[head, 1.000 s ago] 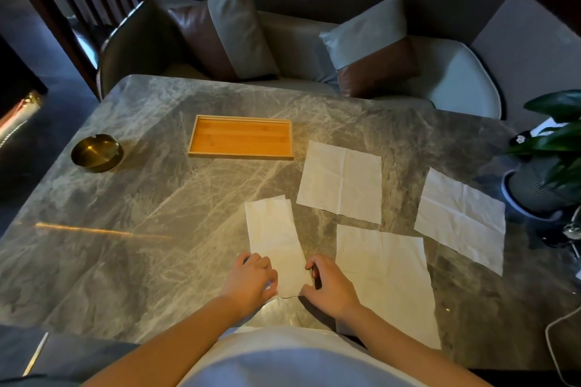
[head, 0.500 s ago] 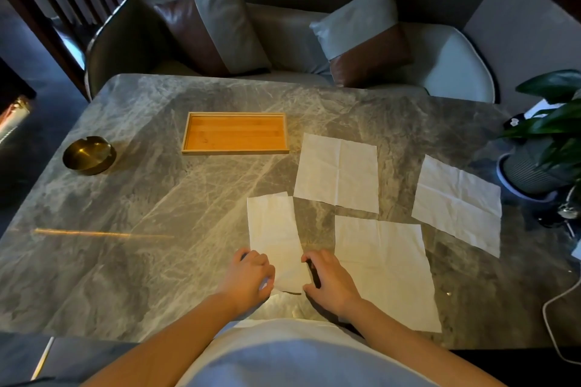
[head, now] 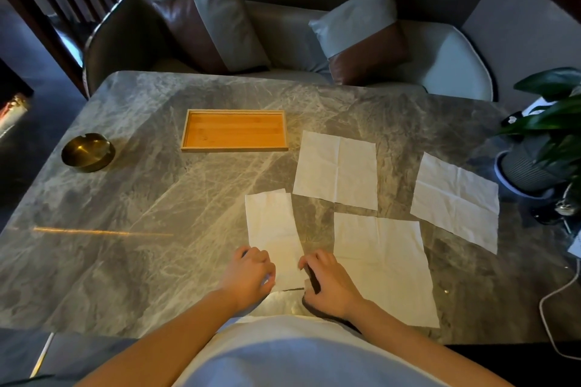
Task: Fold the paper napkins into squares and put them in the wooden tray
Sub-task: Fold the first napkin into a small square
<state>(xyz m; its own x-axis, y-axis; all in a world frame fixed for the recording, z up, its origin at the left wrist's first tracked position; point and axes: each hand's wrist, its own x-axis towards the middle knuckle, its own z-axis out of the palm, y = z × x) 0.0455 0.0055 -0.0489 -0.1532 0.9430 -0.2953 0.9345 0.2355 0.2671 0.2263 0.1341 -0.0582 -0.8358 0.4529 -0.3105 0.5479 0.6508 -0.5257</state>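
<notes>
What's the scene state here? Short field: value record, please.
surface: grey marble table
half-folded napkin: narrow strip, near end under both hands
left hand: on strip's near-left corner
right hand: on strip's near-right corner
unfolded napkins: three, flat
wooden tray: holds nothing, beyond the strip
ashtray: brass, table's left side
plant: potted, right edge

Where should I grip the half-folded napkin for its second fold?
Take the half-folded napkin by its two near corners, coming from the near table edge, where the left hand and right hand already sit. It lies flat as a long strip running away from you, so lifting the near end toward the far end should make a square.
</notes>
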